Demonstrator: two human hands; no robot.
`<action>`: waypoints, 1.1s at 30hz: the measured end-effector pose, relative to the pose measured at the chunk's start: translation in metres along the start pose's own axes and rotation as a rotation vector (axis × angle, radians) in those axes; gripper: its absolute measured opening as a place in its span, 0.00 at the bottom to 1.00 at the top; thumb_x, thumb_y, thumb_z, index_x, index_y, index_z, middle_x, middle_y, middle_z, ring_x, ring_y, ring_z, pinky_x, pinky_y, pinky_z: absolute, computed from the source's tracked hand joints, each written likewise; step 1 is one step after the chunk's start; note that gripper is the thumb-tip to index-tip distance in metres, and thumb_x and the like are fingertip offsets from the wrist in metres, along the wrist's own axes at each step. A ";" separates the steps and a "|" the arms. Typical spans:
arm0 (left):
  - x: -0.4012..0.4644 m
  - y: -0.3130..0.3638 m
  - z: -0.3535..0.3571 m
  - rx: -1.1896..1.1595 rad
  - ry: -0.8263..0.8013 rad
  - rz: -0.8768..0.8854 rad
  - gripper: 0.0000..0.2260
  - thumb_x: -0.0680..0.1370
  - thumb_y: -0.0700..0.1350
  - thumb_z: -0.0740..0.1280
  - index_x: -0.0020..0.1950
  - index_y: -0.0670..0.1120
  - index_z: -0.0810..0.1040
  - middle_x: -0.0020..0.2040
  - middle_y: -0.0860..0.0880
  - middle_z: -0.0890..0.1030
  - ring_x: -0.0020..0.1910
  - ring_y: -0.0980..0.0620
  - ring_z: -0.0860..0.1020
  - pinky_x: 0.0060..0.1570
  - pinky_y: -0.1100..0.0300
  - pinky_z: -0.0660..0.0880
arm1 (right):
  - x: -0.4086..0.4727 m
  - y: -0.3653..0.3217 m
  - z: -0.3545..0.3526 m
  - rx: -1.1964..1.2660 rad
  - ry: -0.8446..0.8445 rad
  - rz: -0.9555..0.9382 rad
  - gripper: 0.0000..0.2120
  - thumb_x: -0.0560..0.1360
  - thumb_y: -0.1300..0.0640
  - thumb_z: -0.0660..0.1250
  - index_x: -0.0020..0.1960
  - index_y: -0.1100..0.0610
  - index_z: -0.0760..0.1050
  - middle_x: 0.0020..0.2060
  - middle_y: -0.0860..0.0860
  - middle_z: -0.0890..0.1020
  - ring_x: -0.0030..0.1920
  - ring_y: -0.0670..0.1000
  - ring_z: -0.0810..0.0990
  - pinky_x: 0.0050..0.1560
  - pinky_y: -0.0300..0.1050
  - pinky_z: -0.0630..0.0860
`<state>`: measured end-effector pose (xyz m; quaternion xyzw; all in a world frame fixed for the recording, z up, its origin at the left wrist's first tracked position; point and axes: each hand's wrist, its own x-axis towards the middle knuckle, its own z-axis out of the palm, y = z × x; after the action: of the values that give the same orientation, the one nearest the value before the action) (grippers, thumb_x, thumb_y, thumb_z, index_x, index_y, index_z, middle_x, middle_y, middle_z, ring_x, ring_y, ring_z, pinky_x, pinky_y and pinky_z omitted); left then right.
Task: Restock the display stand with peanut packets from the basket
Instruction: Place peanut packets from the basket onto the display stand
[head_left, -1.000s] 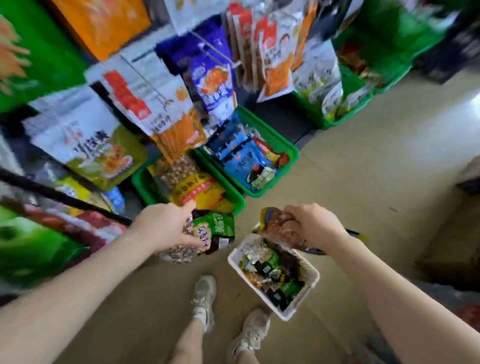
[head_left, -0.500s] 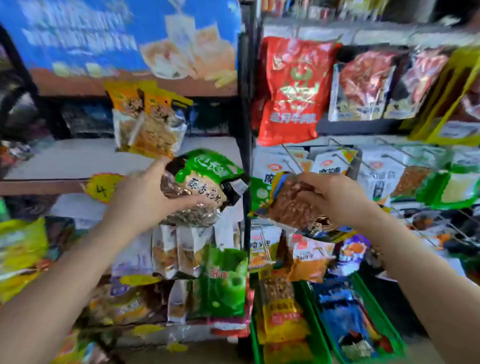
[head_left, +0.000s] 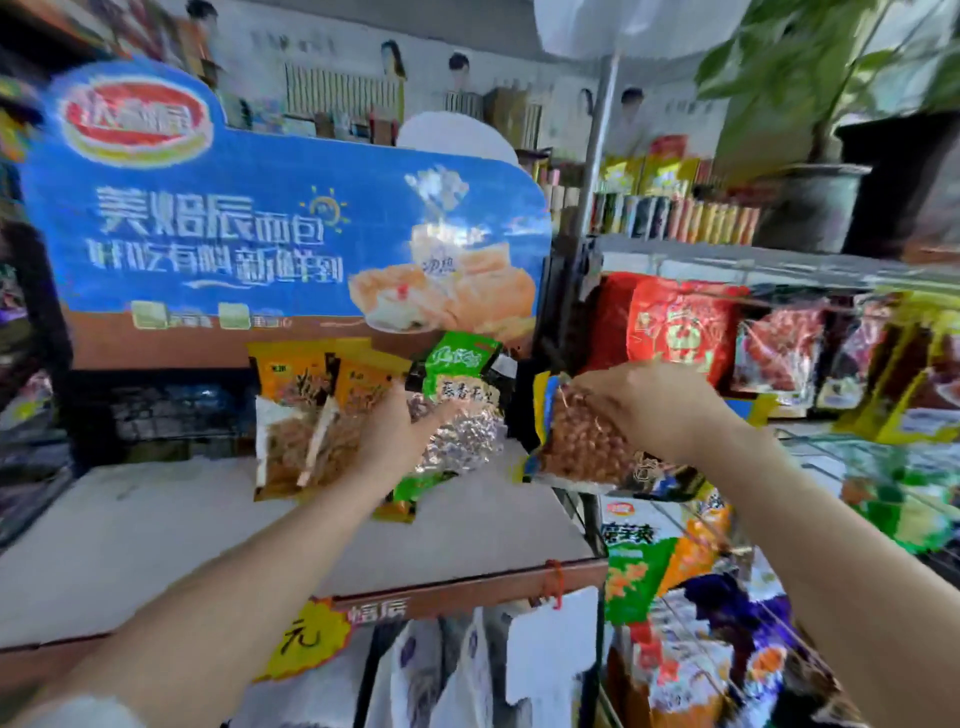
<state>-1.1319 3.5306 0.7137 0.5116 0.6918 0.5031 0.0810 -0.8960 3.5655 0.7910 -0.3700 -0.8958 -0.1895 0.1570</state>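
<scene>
Two peanut packets are held, one in each hand, above the white top shelf of the cardboard display stand (head_left: 156, 530). The left hand (head_left: 389, 441) is closed around a green-topped clear packet of pale peanuts (head_left: 457, 410), which is kept over the back of that shelf. The right hand (head_left: 654, 410) is clamped on a clear packet of red-brown peanuts with a yellow edge (head_left: 582, 441), at the shelf's right edge. Two orange-topped snack packets (head_left: 306, 415) are seen standing at the back of the shelf, just left of the left hand. One blue bread header board (head_left: 260, 234) rises behind the shelf. One red foil bag (head_left: 675, 327) hangs on the wire rack right of the shelf. Against half a second ago, both packets are carried higher, and the shelf top and the whole header board are now in view. The basket seen a second ago on the floor is out of view.
</scene>
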 end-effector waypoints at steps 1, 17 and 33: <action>0.009 -0.003 0.008 -0.019 -0.026 0.010 0.13 0.74 0.53 0.68 0.51 0.46 0.70 0.38 0.54 0.69 0.39 0.54 0.69 0.44 0.60 0.69 | 0.004 -0.002 0.003 -0.015 -0.048 -0.005 0.12 0.78 0.49 0.55 0.59 0.45 0.73 0.51 0.55 0.82 0.52 0.60 0.80 0.46 0.53 0.78; 0.046 -0.009 0.041 0.307 -0.141 0.156 0.22 0.77 0.44 0.65 0.69 0.39 0.65 0.62 0.40 0.75 0.59 0.42 0.76 0.54 0.50 0.74 | 0.031 0.002 0.032 0.040 -0.180 -0.275 0.11 0.78 0.56 0.55 0.57 0.52 0.73 0.45 0.56 0.82 0.48 0.61 0.79 0.41 0.51 0.75; -0.039 -0.149 -0.260 1.295 -0.144 0.190 0.12 0.80 0.50 0.54 0.59 0.48 0.71 0.54 0.48 0.77 0.49 0.46 0.79 0.25 0.59 0.65 | 0.187 -0.264 0.031 -0.123 -0.034 -0.702 0.12 0.74 0.61 0.58 0.54 0.53 0.76 0.46 0.56 0.81 0.50 0.60 0.78 0.37 0.47 0.69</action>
<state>-1.3703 3.3453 0.7069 0.5482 0.7993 -0.0456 -0.2420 -1.2177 3.5195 0.7839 -0.0515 -0.9578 -0.2793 0.0447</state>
